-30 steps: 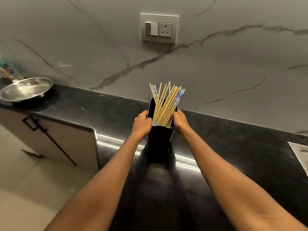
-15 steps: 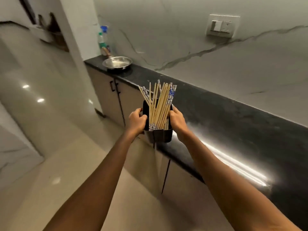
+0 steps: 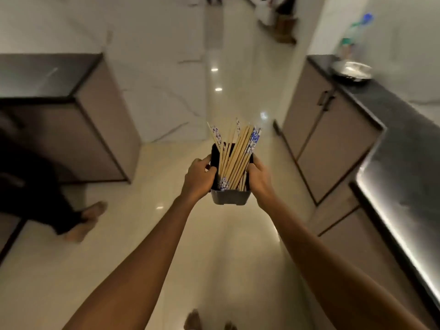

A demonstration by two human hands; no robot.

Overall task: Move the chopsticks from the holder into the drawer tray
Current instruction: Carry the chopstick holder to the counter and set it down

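A black rectangular holder (image 3: 230,196) is held in mid-air over the glossy floor, in front of me at the middle of the view. Several wooden chopsticks (image 3: 234,158), some with blue-and-white patterned ends, stand bunched in it and lean to the right. My left hand (image 3: 198,179) grips the holder's left side and my right hand (image 3: 260,181) grips its right side. No drawer or tray is in view.
A black countertop (image 3: 402,148) over beige cabinets runs along the right, with a steel pan (image 3: 352,72) and a blurred bottle (image 3: 354,36) at its far end. Another dark-topped cabinet (image 3: 71,110) stands at the left. Another person's leg and bare foot (image 3: 83,220) are on the floor at left.
I have lifted the holder off the counter and turned left, away from the marble wall. The holder now hangs over the open floor, with the counter at my right.
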